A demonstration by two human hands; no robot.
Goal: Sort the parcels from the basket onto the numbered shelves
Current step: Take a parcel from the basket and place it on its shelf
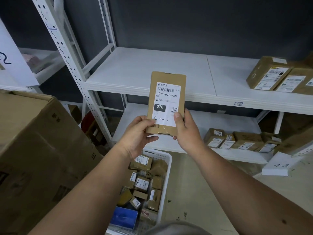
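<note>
Both hands hold one flat brown parcel [166, 102] upright in front of the shelves, label toward the camera, most likely so its code can be read before it is shelved. Left hand [140, 133] pinches the lower left corner, thumb over the front and fingers behind; right hand [183, 128] grips the lower right edge, thumb pressed on the white label beside the handwritten "4-1". The parcel hangs in the air above the white basket [166, 158], touching no shelf.

Only one view is given, from the head. It shows two shelf boards in the white rack. The upper shelf [152, 72] carries at least two parcels at its far right [269, 73], one marked "4-2", and a small tag on its front edge. The lower shelf [194, 133] holds a row of about five small boxes [237, 140]. The basket holds over ten more parcels, jumbled. One large cardboard box [33, 141] stands at the left, and one white slip marked "4-3" [279, 165] lies at the right.
</note>
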